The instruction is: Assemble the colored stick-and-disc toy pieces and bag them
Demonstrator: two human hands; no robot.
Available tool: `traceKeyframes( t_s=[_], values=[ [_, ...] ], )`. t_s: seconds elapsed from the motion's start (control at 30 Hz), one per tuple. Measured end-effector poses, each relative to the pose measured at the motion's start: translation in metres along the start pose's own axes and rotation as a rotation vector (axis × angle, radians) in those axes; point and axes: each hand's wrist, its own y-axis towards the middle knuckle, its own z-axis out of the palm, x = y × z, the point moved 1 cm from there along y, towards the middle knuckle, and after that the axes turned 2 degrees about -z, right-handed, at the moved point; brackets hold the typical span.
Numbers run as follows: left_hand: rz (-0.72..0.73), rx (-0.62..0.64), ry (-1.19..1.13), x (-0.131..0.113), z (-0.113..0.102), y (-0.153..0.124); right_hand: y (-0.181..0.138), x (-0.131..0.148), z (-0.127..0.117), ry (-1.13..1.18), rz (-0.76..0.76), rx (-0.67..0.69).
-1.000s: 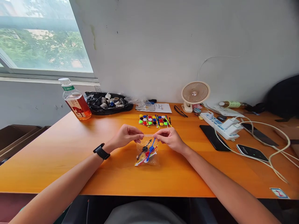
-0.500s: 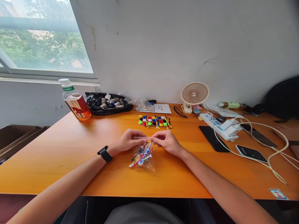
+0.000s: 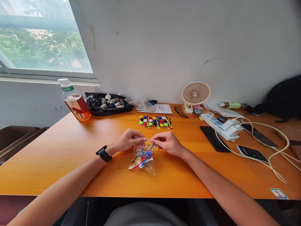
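Note:
A clear plastic bag (image 3: 150,168) hangs from both of my hands over the front half of the table. Inside it lie several small plastic arrows (image 3: 146,158) in blue, red, white, yellow and dark colours, along with round pieces. My left hand (image 3: 132,140), with a black watch on its wrist, pinches the bag's top edge on the left. On the right, my right hand (image 3: 167,143) pinches the same edge between thumb and forefinger. Beyond my hands, coloured round pieces (image 3: 155,121) lie in rows with more arrows laid across them.
A tea bottle (image 3: 76,105) and a black bag of grey fittings (image 3: 103,108) stand at the back left. A small fan (image 3: 196,94) is near the wall. To the right, a power strip (image 3: 219,127), loose cables and phones (image 3: 252,153) spread over the table (image 3: 58,163).
The bag's top edge looks drawn tighter between my fingers, and the arrows inside have shifted slightly. Both hands keep their pinch in nearly the same place.

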Motion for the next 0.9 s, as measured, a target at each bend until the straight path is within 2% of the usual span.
traceKeyframes(
  t_s=[0.27,0.9],
  values=[
    [-0.033,0.068,-0.013,-0.002,-0.009,0.002,0.003,-0.001,-0.008,0.105,0.056,0.004],
    [0.013,0.019,-0.041,0.007,-0.004,0.001,0.005,-0.004,-0.013,0.121,0.050,-0.078]
  ],
)
